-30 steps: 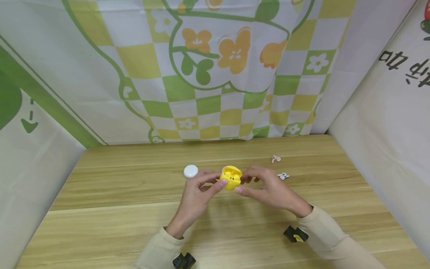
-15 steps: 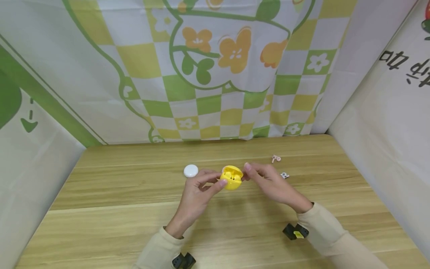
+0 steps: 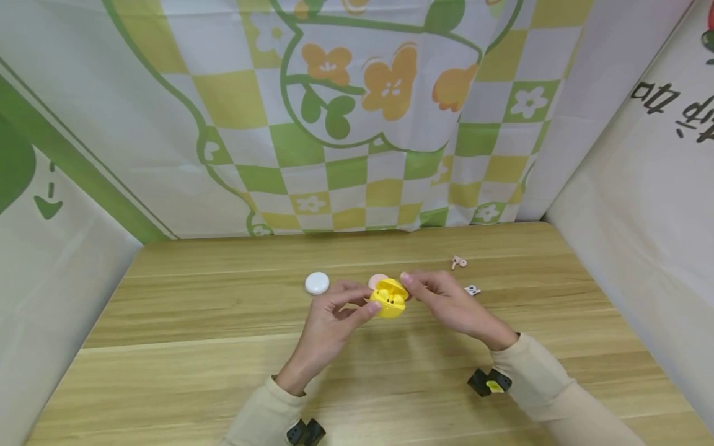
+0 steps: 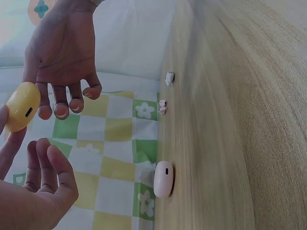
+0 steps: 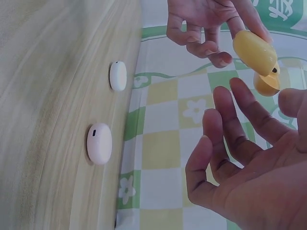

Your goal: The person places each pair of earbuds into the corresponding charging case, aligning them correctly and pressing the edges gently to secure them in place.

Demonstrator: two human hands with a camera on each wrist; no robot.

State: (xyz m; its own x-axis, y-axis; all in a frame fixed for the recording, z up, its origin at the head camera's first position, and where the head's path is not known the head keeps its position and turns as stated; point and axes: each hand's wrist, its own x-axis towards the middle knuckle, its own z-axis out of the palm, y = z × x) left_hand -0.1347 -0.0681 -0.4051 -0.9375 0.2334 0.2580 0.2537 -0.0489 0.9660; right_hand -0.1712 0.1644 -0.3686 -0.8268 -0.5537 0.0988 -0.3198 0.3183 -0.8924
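Note:
A yellow earbud case (image 3: 388, 306) is held in the air in the head view, its lid raised and dark spots visible inside. My left hand (image 3: 329, 323) pinches it by the side between thumb and fingers. Close to the raised lid (image 5: 266, 85) is my right hand (image 3: 454, 306), with thumb and index finger nearest and the other fingers loosely bent. Whether those fingertips touch the lid is hard to tell. From the left wrist view, the yellow case (image 4: 23, 107) shows its outer side with a dark port.
Behind the yellow case a pink case (image 3: 377, 280) lies on the wooden table (image 3: 212, 359). A white case (image 3: 317, 283) lies left of it. Pink earbuds (image 3: 459, 262) and white earbuds (image 3: 473, 290) lie to the right. A patterned curtain (image 3: 346, 167) hangs behind the table.
The right thumb has lifted from the front of the yellow case up to beside its lid. The case has shifted slightly right and tilted, so more of the pink case shows.

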